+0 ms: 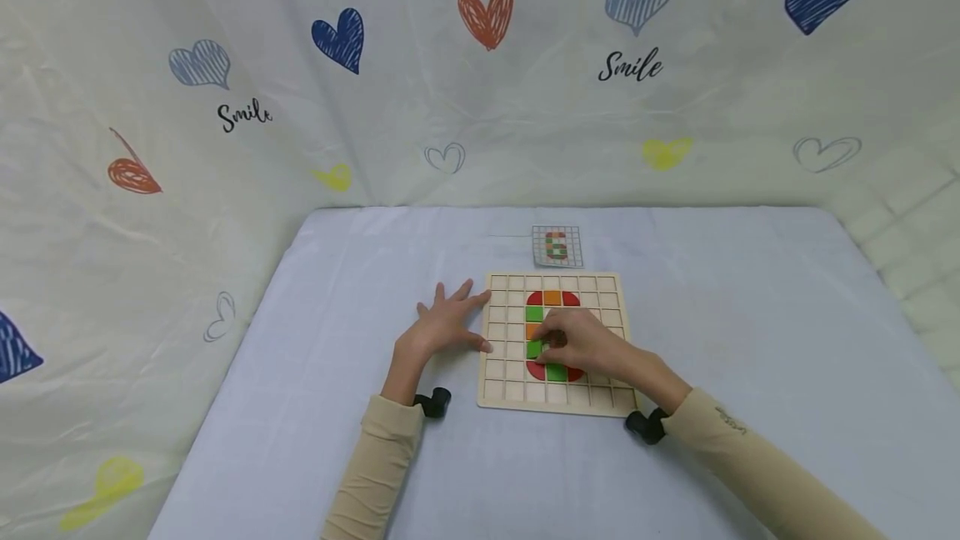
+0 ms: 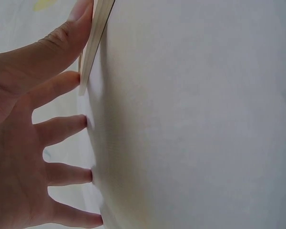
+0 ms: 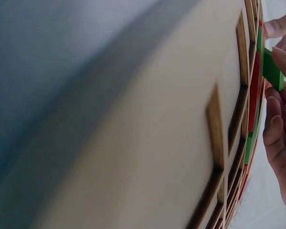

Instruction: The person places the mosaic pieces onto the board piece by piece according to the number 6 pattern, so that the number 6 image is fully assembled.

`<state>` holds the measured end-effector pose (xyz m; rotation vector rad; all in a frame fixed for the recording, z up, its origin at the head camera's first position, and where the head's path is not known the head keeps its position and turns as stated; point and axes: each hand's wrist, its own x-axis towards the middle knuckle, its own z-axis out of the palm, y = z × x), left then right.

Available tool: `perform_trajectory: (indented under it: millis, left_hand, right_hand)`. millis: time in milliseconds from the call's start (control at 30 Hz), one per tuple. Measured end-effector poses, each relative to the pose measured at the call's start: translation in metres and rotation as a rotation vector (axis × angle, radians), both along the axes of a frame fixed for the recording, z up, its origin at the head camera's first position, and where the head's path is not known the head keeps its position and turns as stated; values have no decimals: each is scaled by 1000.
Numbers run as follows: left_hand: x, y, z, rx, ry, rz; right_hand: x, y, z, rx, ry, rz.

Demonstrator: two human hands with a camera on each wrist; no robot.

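A wooden grid board (image 1: 502, 365) lies flat, with red quarter-round pieces, green squares and orange squares set in its middle cells. My left hand (image 1: 442, 327) is spread at the board's left edge. In the left wrist view its thumb (image 2: 66, 43) and index finger are against the edge, while the other fingertips reach down to the cloth. Over the middle of the pattern, my right hand (image 1: 585, 342) pinches a green square tile (image 3: 272, 70) between thumb and fingers, tilted against the set pieces in the right wrist view. That hand covers part of the pattern in the head view.
Just beyond the board lies a small card (image 1: 557, 247) printed with a grid and a coloured figure. A white cloth (image 1: 750, 332) covers the table. Behind it hangs a sheet (image 1: 405, 107) with hearts and lettering. Black devices (image 1: 433, 403) sit at both wrists.
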<state>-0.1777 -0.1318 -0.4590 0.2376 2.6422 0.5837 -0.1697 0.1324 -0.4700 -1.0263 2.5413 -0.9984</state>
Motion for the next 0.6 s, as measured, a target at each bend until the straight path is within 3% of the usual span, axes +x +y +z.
perform_trajectory:
  millis: [333, 600]
  left_hand:
    - [0, 0, 0, 0, 4, 3]
    - [-1, -2, 0, 1, -14, -22]
  right_hand:
    - [1, -2, 0, 18, 30, 27]
    - [2, 18, 2, 34, 41, -49]
